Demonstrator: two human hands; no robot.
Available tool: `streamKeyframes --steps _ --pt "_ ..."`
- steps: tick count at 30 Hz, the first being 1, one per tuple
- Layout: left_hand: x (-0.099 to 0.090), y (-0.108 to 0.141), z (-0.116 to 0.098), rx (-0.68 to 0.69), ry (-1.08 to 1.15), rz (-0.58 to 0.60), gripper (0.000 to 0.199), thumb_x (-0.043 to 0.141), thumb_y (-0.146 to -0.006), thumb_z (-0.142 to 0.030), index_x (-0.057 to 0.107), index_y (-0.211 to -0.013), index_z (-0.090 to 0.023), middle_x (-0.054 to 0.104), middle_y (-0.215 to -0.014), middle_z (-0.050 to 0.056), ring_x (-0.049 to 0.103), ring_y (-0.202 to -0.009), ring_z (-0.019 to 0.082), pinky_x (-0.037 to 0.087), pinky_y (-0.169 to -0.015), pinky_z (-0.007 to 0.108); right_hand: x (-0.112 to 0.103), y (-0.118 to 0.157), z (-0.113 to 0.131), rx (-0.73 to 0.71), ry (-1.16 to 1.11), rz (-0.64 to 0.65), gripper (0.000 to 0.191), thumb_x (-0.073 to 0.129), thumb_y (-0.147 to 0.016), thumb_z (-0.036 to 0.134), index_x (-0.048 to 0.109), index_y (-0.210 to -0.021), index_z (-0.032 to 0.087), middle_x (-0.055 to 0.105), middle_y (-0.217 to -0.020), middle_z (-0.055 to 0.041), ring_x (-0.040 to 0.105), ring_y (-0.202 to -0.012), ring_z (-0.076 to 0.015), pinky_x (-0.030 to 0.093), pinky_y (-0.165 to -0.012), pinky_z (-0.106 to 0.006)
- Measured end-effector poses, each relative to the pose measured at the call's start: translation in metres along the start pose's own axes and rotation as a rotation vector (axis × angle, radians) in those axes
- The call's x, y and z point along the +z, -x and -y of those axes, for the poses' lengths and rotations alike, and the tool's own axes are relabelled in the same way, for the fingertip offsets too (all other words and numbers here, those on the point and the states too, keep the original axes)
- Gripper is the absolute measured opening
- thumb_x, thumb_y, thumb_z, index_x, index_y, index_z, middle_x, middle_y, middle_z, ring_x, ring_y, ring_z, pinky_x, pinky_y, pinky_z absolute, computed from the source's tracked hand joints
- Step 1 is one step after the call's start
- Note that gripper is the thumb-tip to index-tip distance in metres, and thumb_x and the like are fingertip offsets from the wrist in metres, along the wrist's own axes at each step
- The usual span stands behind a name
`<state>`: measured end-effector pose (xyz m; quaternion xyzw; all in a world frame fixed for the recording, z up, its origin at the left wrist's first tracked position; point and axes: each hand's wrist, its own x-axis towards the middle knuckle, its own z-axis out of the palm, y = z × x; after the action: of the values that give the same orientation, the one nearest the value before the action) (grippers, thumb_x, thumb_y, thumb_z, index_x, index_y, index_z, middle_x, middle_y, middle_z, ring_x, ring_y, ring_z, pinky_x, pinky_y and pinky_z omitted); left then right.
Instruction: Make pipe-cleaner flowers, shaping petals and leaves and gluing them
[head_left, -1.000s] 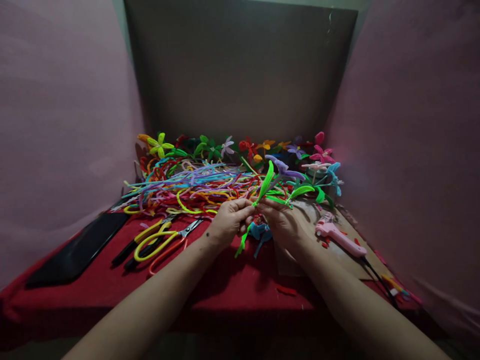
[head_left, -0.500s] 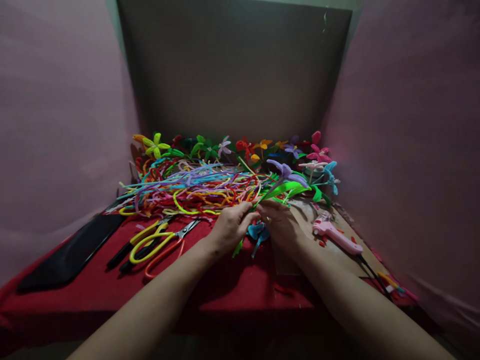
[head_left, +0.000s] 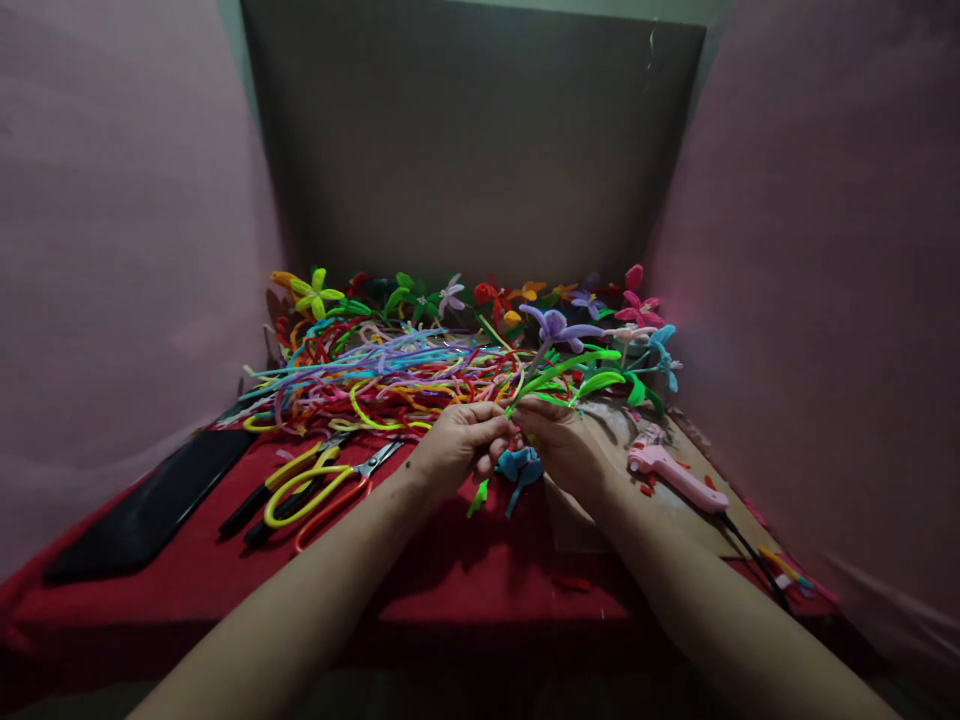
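Note:
Between my two hands is a purple pipe-cleaner flower (head_left: 553, 326) with bright green leaves (head_left: 574, 372), its head tilted up and to the right. The fingers of my left hand (head_left: 471, 437) pinch the lower stem. My right hand (head_left: 559, 432) is closed at the base of the leaves, right beside the left fingertips. Below the hands, a blue fuzzy piece (head_left: 520, 470) and a small green fuzzy end (head_left: 478, 498) show; whether the green end belongs to the held stem I cannot tell.
A heap of coloured pipe cleaners (head_left: 375, 375) lies behind my hands, with finished flowers (head_left: 450, 295) along the back. Scissors (head_left: 311, 495), pliers (head_left: 251, 505) and a black flat object (head_left: 150, 505) are on the left. A pink glue gun (head_left: 675, 475) rests on a board (head_left: 720, 525) at right.
The purple flower has turned more upright and its head has swung left. Its green leaves now show spread apart. Both hands stay in nearly the same place.

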<state>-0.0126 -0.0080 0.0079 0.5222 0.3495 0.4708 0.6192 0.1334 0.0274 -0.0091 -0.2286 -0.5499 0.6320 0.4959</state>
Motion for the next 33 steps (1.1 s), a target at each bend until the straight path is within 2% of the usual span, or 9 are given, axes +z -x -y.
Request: streamKeyframes --steps 3,5,8,12,14,16,21,27,33 --pt "-0.004 0.001 0.000 -0.112 0.166 0.176 0.021 0.062 -0.073 -0.032 0.054 -0.071 -0.013 0.040 -0.043 -0.008 0.024 -0.027 0.000 0.020 -0.028 0.013 0.001 0.000 -0.001 0.048 -0.063 0.025 0.013 0.071 -0.061 0.028 0.063 -0.065 0.017 0.053 -0.058 0.0026 0.044 -0.053 -0.0087 0.034 -0.053 -0.023" --pt "-0.006 0.001 -0.002 -0.136 0.174 0.226 0.021 0.062 -0.073 -0.033 0.054 -0.074 -0.013 0.038 -0.044 -0.009 0.021 -0.027 0.000 0.018 -0.028 0.013 0.002 0.001 -0.001 0.032 -0.064 0.001 0.013 0.071 -0.060 0.026 0.063 -0.063 0.017 0.052 -0.057 0.0026 0.044 -0.053 -0.0088 0.034 -0.053 -0.023" --pt "-0.002 0.001 -0.003 -0.036 -0.079 0.111 0.023 0.054 -0.078 -0.036 0.052 -0.072 -0.014 0.044 -0.049 -0.006 0.031 -0.030 0.002 0.025 -0.032 0.015 0.003 0.002 -0.002 -0.028 -0.031 -0.081 0.013 0.070 -0.062 0.026 0.061 -0.061 0.017 0.050 -0.057 0.0032 0.042 -0.054 -0.0081 0.033 -0.054 -0.023" --pt "0.004 0.000 0.007 0.326 -0.744 -0.242 0.019 0.048 -0.080 -0.031 0.054 -0.069 -0.016 0.048 -0.055 -0.003 0.045 -0.046 0.008 0.036 -0.047 0.020 0.005 0.002 -0.005 -0.097 0.015 -0.178 0.012 0.069 -0.062 0.026 0.061 -0.062 0.017 0.051 -0.060 0.0036 0.042 -0.056 -0.0084 0.034 -0.056 -0.023" --pt "0.005 0.000 0.013 0.474 -0.982 -0.349 0.016 0.049 -0.079 -0.028 0.055 -0.068 -0.018 0.049 -0.056 -0.002 0.045 -0.051 0.009 0.036 -0.053 0.022 0.006 0.002 -0.006 -0.104 0.056 -0.209 0.012 0.069 -0.061 0.025 0.061 -0.059 0.017 0.051 -0.060 0.0034 0.042 -0.057 -0.0087 0.034 -0.055 -0.022" --pt "0.005 -0.001 0.015 0.479 -1.028 -0.365 0.019 0.046 -0.080 -0.028 0.055 -0.066 -0.018 0.049 -0.055 -0.002 0.046 -0.050 0.009 0.037 -0.054 0.022 0.007 0.002 -0.007 -0.086 0.080 -0.220 0.011 0.069 -0.061 0.026 0.062 -0.060 0.017 0.051 -0.060 0.0030 0.042 -0.057 -0.0091 0.034 -0.054 -0.022" --pt "0.005 -0.003 0.011 0.251 -0.734 -0.276 0.022 0.045 -0.082 -0.032 0.055 -0.070 -0.017 0.050 -0.053 -0.004 0.047 -0.043 0.009 0.039 -0.046 0.021 0.008 0.002 -0.007 -0.077 0.100 -0.207 0.011 0.068 -0.063 0.027 0.067 -0.068 0.017 0.055 -0.060 0.0019 0.045 -0.057 -0.0100 0.036 -0.054 -0.023" --pt "0.005 -0.004 0.015 0.543 -1.125 -0.443 0.019 0.053 -0.080 -0.027 0.055 -0.095 -0.016 0.058 -0.088 0.007 0.056 -0.080 0.017 0.046 -0.073 0.030 0.008 0.000 -0.010 -0.039 -0.040 -0.296 0.011 0.070 -0.058 0.024 0.067 -0.068 0.019 0.061 -0.066 0.0006 0.051 -0.061 -0.0113 0.039 -0.055 -0.023" --pt "0.007 -0.005 0.024 0.743 -1.408 -0.446 0.024 0.045 -0.083 -0.019 0.047 -0.107 -0.016 0.053 -0.104 0.010 0.053 -0.095 0.018 0.045 -0.081 0.031 0.010 -0.001 -0.010 -0.013 -0.117 -0.361 0.014 0.070 -0.053 0.019 0.066 -0.067 0.019 0.063 -0.071 0.0013 0.054 -0.065 -0.0126 0.041 -0.054 -0.023"
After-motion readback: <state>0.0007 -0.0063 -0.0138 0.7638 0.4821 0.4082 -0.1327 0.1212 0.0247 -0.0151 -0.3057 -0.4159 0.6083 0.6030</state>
